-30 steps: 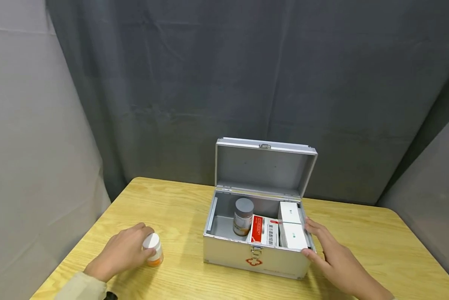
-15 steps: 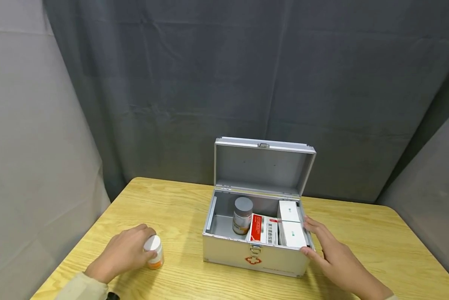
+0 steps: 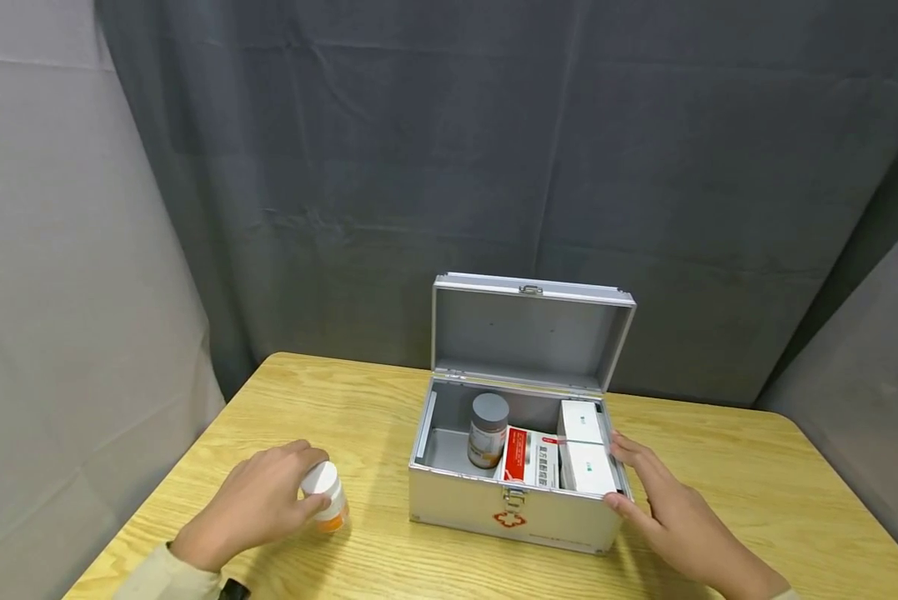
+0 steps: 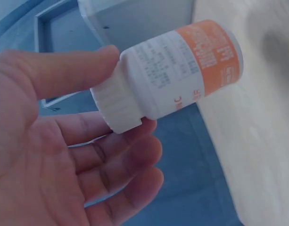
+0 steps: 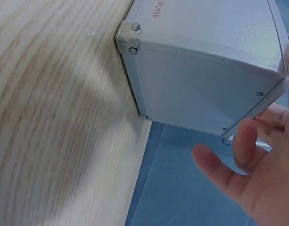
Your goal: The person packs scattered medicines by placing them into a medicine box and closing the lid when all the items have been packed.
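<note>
A small white pill bottle [image 3: 332, 505] with an orange band tilts slightly on the left side of the table. My left hand [image 3: 264, 500] pinches its white cap [image 4: 117, 99] between thumb and fingers. Whether the bottle's base touches the table I cannot tell. To the right stands a silver first-aid box [image 3: 464, 500] with its lid [image 3: 519, 337] raised. My right hand [image 3: 677, 517] touches the box's right rim and front corner, fingers relaxed. Inside are a grey-capped bottle [image 3: 488, 433], a red and white medicine box [image 3: 531, 457] and white cartons [image 3: 585, 446] at the right end.
A wooden table [image 3: 373, 417] carries everything. Grey curtains [image 3: 388, 183] hang behind it, with pale cloth [image 3: 81, 292] on the left. A metal latch [image 3: 514, 498] sits on the box's front.
My left hand has moved a little to the right with the pill bottle, which now leans instead of standing straight. The right hand and the first-aid box have stayed put.
</note>
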Demonstrator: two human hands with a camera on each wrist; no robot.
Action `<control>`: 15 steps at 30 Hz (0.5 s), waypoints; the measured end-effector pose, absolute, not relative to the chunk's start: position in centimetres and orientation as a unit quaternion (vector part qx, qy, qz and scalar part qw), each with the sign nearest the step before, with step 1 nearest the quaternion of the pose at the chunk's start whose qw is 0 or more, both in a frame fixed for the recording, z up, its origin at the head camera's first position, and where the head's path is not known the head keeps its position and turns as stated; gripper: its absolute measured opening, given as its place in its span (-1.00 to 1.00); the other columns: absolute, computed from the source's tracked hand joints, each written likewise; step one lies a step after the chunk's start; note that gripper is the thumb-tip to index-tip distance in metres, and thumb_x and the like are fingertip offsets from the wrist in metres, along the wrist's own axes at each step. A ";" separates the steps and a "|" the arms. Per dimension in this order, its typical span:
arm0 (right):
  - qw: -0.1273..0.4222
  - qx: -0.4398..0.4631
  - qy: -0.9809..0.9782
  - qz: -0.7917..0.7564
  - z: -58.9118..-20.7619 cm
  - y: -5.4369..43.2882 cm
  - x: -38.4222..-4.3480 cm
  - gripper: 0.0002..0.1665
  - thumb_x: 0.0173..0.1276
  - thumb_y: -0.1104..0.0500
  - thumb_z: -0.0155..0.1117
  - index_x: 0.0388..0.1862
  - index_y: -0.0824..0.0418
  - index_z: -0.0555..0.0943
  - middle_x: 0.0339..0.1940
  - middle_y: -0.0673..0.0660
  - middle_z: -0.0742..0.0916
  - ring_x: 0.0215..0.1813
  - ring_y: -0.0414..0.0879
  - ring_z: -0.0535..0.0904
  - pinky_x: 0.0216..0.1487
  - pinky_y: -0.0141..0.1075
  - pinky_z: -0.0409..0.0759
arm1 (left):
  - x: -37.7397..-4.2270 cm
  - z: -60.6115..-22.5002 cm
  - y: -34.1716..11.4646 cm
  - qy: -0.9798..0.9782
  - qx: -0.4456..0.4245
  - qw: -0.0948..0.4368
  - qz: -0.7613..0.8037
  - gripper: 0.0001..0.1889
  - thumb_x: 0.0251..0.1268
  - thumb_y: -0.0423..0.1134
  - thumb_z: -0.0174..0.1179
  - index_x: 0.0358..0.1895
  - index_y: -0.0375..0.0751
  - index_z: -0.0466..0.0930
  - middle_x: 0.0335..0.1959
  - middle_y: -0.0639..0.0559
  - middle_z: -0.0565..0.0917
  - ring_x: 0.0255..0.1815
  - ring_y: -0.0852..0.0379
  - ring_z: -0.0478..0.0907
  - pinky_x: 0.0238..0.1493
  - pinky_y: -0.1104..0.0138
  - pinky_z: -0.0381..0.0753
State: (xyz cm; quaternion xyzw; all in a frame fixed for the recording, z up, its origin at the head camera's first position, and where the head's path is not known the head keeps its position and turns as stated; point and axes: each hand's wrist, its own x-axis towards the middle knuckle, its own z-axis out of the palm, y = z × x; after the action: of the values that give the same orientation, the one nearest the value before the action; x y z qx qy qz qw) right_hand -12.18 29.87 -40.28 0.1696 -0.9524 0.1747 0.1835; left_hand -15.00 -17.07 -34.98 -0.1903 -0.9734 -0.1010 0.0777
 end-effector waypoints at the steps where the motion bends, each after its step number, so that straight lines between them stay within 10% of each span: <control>1: 0.185 0.171 -0.952 0.174 -40.3 29.9 -12.2 -0.34 0.41 -0.04 0.28 0.39 0.15 0.36 0.50 0.12 0.43 -0.02 -0.11 0.68 -0.18 -0.14 0.65 | -14.9 -34.6 -16.9 -0.971 -0.198 0.087 -0.101 -0.65 -0.02 -0.07 0.50 -0.13 -0.02 0.69 -0.34 0.26 0.61 -0.45 0.33 0.47 -0.52 0.40 0.40; 8: 0.183 0.170 -0.953 0.171 -40.2 29.9 -12.2 -0.32 0.41 -0.05 0.28 0.40 0.16 0.35 0.50 0.14 0.44 0.01 -0.09 0.68 -0.16 -0.12 0.65 | -14.1 -32.3 -15.8 -0.956 -0.239 0.128 -0.107 -0.65 -0.01 -0.10 0.49 -0.11 -0.04 0.69 -0.33 0.26 0.61 -0.48 0.38 0.43 -0.52 0.47 0.35; 15: 0.183 0.182 -0.951 0.173 -40.2 30.0 -12.3 -0.33 0.41 -0.02 0.29 0.40 0.18 0.35 0.50 0.15 0.43 -0.40 -0.42 0.46 -0.29 -0.27 0.56 | -13.2 -30.5 -14.8 -0.946 -0.270 0.143 -0.111 -0.65 0.02 -0.12 0.48 -0.09 -0.03 0.68 -0.29 0.27 0.62 -0.47 0.40 0.41 -0.54 0.50 0.32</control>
State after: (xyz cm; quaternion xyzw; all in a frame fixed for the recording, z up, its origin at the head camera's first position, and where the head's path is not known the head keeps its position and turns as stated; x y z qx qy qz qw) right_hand -12.28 30.02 -40.20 0.1817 -0.9506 0.1728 0.1832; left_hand -13.23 -14.81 -30.53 -0.2704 -0.9456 -0.1113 0.1426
